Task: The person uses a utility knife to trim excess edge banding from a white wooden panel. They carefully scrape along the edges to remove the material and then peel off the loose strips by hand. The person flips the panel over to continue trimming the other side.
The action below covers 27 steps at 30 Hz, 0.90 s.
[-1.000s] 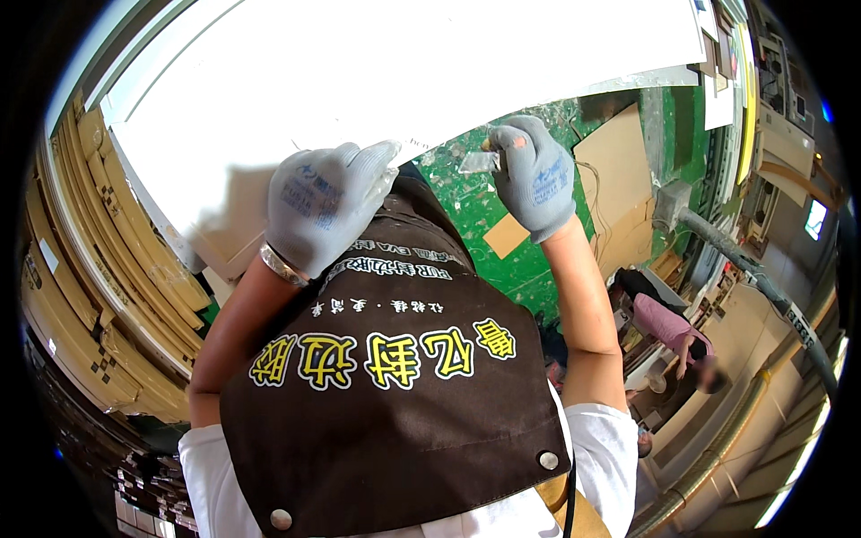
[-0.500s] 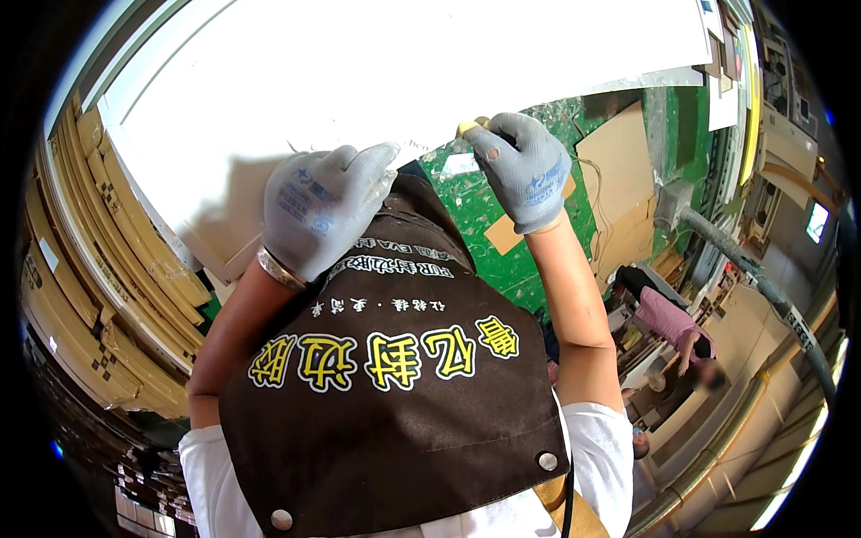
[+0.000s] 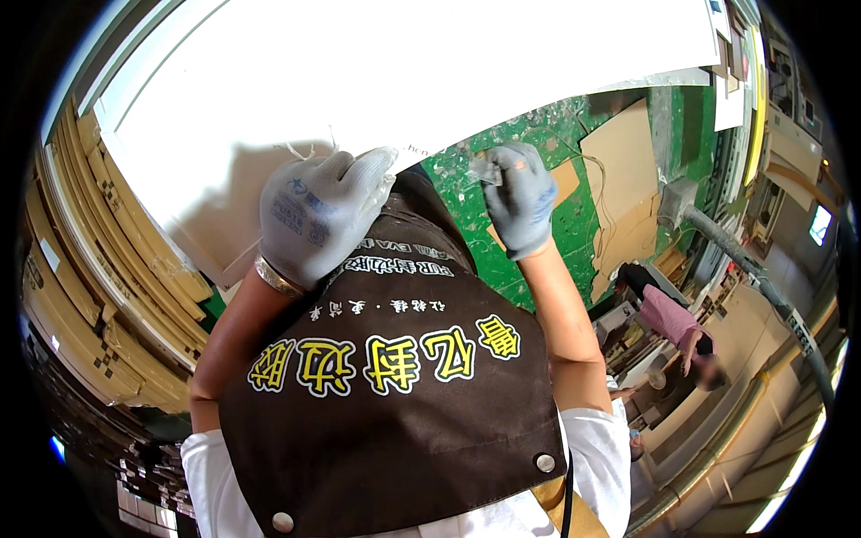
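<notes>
A large white panel (image 3: 430,63) spans the top of the view, brightly lit, its near edge running by my hands. My left hand (image 3: 318,211), in a grey glove, is closed at this edge; a bit of clear crumpled plastic film (image 3: 384,190) shows along its fingers. Thin whitish strands (image 3: 309,151) stick out beyond its knuckles, over the panel. Off the panel's edge, above the green floor, my right hand (image 3: 522,199), gloved alike, is curled shut. From its fingers pokes a small translucent scrap (image 3: 485,170), apparently plastic.
Stacked tan boards (image 3: 126,269) stand close on the left. Under my right hand lies a worn green floor (image 3: 511,278) with cardboard pieces (image 3: 619,161) and a loose cable. A grey pipe (image 3: 744,260) slants across the right. Farther right, a person in pink (image 3: 668,314) is bent over.
My right hand has drawn back from the panel's edge, toward me, and its fingers have curled in. A translucent scrap now shows at them. My left hand has barely shifted.
</notes>
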Each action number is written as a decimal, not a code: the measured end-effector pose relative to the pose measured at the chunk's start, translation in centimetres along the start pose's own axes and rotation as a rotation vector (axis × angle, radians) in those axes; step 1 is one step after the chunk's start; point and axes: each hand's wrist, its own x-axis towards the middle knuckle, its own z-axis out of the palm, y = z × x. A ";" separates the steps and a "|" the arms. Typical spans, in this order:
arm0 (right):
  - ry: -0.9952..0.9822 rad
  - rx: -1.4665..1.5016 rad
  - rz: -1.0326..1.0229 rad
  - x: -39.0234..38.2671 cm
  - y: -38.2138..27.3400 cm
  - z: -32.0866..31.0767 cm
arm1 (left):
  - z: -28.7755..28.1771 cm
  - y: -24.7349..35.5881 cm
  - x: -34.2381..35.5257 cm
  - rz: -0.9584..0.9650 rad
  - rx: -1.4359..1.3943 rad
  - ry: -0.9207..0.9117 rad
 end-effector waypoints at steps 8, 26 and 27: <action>-0.106 0.705 0.897 3.1 -3.7 0.3 | -0.2 0.0 0.1 -0.005 -0.018 -0.017; -0.082 0.908 0.987 1.9 -4.3 0.2 | 0.0 -0.1 -0.1 0.019 -0.014 0.003; -0.074 0.903 0.994 1.8 -4.1 0.3 | -0.1 -0.1 0.0 0.020 -0.015 -0.001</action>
